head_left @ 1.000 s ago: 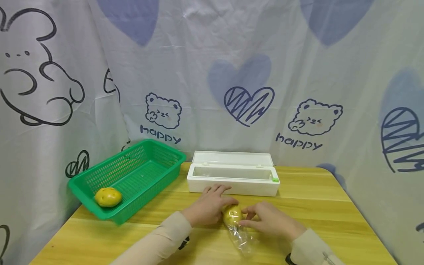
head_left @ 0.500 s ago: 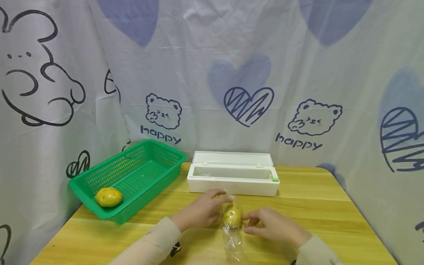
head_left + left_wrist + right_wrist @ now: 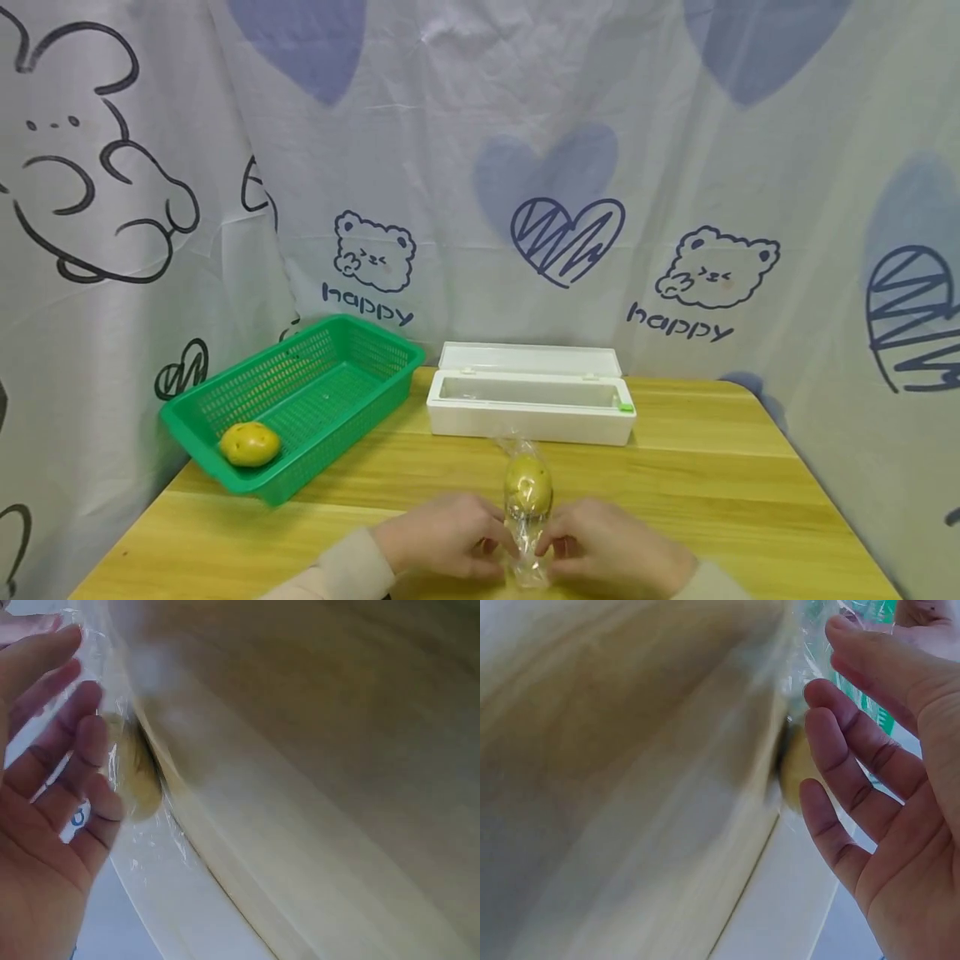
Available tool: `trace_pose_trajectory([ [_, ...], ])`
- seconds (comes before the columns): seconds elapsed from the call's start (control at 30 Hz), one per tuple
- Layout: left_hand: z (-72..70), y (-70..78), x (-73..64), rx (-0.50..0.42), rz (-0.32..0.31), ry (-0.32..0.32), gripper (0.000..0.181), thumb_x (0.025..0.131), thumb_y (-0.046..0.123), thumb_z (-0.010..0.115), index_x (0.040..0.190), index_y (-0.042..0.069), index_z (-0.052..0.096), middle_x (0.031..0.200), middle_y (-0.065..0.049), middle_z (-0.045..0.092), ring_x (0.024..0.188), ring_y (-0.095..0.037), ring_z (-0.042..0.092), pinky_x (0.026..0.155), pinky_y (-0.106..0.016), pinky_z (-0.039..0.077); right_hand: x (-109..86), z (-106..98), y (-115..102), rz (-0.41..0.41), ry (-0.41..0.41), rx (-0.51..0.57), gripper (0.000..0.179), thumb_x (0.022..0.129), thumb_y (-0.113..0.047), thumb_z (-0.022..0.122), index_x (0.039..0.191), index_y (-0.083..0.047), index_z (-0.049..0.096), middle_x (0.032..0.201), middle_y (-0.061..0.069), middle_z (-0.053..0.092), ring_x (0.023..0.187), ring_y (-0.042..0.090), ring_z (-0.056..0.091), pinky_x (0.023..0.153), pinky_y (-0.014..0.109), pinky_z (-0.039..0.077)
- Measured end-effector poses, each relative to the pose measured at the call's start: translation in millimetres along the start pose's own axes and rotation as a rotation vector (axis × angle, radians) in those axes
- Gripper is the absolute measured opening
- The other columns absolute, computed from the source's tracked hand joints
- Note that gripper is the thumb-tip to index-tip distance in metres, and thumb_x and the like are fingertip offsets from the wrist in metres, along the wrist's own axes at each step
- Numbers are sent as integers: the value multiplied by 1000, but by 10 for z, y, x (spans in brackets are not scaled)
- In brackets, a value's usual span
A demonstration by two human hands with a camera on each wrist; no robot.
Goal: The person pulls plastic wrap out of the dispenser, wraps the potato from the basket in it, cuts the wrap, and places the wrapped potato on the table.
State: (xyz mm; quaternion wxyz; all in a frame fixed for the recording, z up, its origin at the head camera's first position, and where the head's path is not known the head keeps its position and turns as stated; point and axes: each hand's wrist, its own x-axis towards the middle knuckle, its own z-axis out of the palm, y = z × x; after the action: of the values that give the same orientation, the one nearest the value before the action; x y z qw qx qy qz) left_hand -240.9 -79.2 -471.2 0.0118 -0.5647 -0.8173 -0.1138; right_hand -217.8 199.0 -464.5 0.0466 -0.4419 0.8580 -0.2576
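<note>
A yellow potato lies on the table inside clear cling film, which sticks out past it at both ends. My left hand is at the left edge of the film's near end, fingers loosely bent. Opposite it, my right hand is bent in much the same way at the right edge. Both wrist views show a gap between thumb and forefinger, with film beside the left fingertips and the right fingertips. Whether either hand touches the film is blurred.
A green plastic basket on the left holds another potato. Behind the wrapped potato stands a long white box, its lid raised, with a green slider on its front edge. A printed curtain hangs behind the wooden table.
Both hands have left the potato's sides and come nearer the body, to the film's near end. The film now lies straighter along the table. Basket and box stay put.
</note>
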Motion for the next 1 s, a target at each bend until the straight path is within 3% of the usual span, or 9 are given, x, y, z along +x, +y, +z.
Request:
trace_pose_trajectory([
  [0.27, 56, 49, 38, 66, -10, -71, 10, 96, 35, 81, 102, 28, 80, 76, 20, 58, 65, 13, 39, 60, -2, 32, 62, 100, 51, 13, -55, -81, 10, 93, -31, 83, 101, -27, 82, 86, -22, 66, 74, -10, 55, 67, 11, 48],
  [0.43, 61, 56, 60, 66, -6, -79, 12, 97, 30, 80, 86, 26, 76, 71, 20, 59, 61, 13, 37, 56, -2, 33, 87, 111, 72, 21, -61, -78, 6, 93, -30, 84, 99, -27, 83, 87, -22, 68, 74, -10, 53, 68, 12, 49],
  [0.57, 65, 59, 69, 39, -13, -61, 15, 96, 27, 81, 82, 26, 77, 72, 19, 67, 58, 16, 38, 57, 0, 36, 109, 118, 64, -15, -48, -87, 3, 95, -30, 82, 92, -29, 81, 87, -24, 69, 77, -12, 54, 71, 11, 50],
  [0.7, 83, 48, 71, 37, 3, -29, 6, 97, 27, 81, 92, 25, 83, 78, 17, 75, 61, 18, 44, 62, 3, 38, 121, 140, 65, -71, -16, -123, 9, 96, -29, 81, 87, -29, 79, 88, -24, 70, 80, -14, 56, 74, 8, 50],
  [0.9, 114, 21, 72, 98, 38, 14, 4, 96, 27, 82, 95, 28, 86, 78, 17, 75, 63, 17, 45, 63, 3, 37, 130, 157, 58, -89, 9, -166, 8, 95, -24, 82, 89, -27, 79, 91, -22, 71, 83, -13, 57, 76, 7, 50],
  [1.0, 106, 28, 71, 102, 26, 39, 3, 94, 25, 84, 95, 28, 85, 80, 17, 75, 65, 16, 47, 64, 3, 37, 124, 167, 65, -91, 23, -186, 8, 95, -23, 82, 89, -27, 79, 92, -21, 71, 83, -13, 57, 76, 7, 50],
])
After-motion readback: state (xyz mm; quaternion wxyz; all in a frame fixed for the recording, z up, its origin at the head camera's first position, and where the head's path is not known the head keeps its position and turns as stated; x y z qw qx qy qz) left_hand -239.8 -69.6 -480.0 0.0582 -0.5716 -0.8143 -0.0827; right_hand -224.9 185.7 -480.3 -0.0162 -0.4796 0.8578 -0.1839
